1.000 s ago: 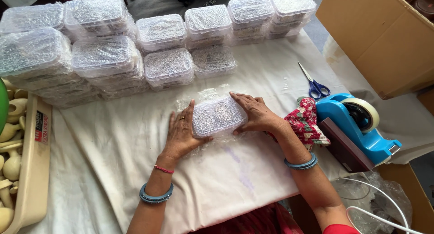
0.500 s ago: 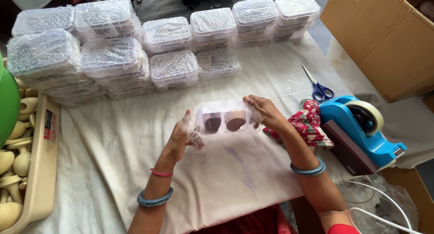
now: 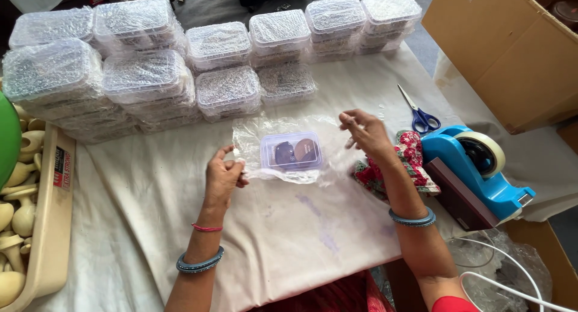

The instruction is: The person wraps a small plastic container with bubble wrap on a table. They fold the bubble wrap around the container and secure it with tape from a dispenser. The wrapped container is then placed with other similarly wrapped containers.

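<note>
a white cloth (image 3: 150, 227) covers the table. along its far edge stand stacks of bubble-wrapped boxes (image 3: 150, 71), crowded side by side in two rows. blue-handled scissors (image 3: 419, 114) lie near the right edge, just beyond a blue tape dispenser (image 3: 478, 167) (its roll upright), and a red patterned cloth (image 3: 415, 158) sits bunched against the dispenser. a cream tray (image 3: 51, 227) at the left holds pale wooden pieces (image 3: 15, 209). a cardboard box (image 3: 512, 53) stands at the upper right.

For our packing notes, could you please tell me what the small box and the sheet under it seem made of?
Small box: seemingly clear, glossy rigid plastic; two dark round items show through. Sheet: probably thin transparent bubble wrap or plastic film, crinkled and shiny, with the cloth visible through it.
</note>
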